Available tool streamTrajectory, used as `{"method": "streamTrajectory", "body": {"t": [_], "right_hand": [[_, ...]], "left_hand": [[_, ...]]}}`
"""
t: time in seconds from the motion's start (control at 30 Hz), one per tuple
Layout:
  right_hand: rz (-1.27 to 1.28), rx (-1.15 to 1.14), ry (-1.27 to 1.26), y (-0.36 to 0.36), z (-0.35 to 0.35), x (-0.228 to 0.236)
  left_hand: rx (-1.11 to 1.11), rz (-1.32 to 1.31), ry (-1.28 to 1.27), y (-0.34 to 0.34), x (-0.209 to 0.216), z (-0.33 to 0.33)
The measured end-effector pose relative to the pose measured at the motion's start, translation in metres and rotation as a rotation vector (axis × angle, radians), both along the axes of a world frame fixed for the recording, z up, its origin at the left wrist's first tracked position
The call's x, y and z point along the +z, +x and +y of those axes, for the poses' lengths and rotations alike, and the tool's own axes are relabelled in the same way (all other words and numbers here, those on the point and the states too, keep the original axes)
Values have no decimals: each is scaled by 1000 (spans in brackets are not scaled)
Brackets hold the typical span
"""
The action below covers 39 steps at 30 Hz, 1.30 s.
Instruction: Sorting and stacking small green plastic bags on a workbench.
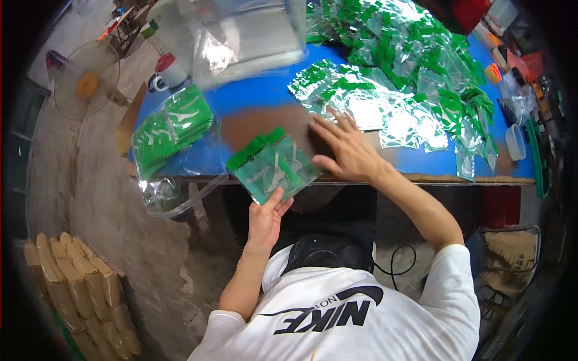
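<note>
My left hand (268, 218) grips the lower edge of a clear plastic bag (265, 180) with a green header strip, thumb on top. It may be a small stack of such bags; I cannot tell. The bag lies tilted over the table's front edge. My right hand (352, 149) is open, fingers spread, palm down over the brown worn patch of the blue table (253, 99). Its fingertips are at the near edge of a spread row of shiny clear bags (361, 108); whether they touch is unclear.
A big heap of green-topped bags (397, 42) covers the table's back right. At left are a packed stack of green bags (174, 123), a white mug (171, 72) and clear sheets (253, 42). A fan (88, 85) and brown bundles (78, 283) stand on the left floor.
</note>
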State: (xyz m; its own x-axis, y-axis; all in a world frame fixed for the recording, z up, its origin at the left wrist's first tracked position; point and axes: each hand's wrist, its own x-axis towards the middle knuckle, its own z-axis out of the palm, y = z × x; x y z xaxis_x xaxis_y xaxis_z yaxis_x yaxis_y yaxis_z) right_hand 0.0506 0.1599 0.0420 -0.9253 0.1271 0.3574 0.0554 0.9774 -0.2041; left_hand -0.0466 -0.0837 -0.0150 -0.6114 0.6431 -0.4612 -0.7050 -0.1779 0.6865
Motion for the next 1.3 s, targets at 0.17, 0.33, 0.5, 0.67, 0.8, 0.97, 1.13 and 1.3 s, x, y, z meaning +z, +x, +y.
{"method": "streamTrajectory", "body": {"t": [0.17, 0.33, 0.5, 0.67, 0.8, 0.97, 1.13, 1.3], "right_hand": [[-150, 165, -69, 25, -21, -7], [-200, 385, -593, 39, -36, -4], [-118, -379, 125, 55, 40, -12], [-124, 85, -219, 57, -20, -13], [-98, -81, -363, 42, 14, 18], [-199, -204, 96, 48, 14, -19], [-284, 239, -429, 44, -37, -1], [-67, -155, -10, 45, 2, -6]], "left_hand": [[10, -76, 82, 2, 2, -2], [-24, -122, 63, 6, 8, 2], [-104, -75, 83, 5, 4, 3], [-262, -163, 146, 21, -4, 14], [-235, -162, 160, 20, -1, 18], [-180, -135, 215, 19, -6, 11], [-157, -117, 244, 30, -3, 13], [-132, -154, 275, 19, -8, 1]]}}
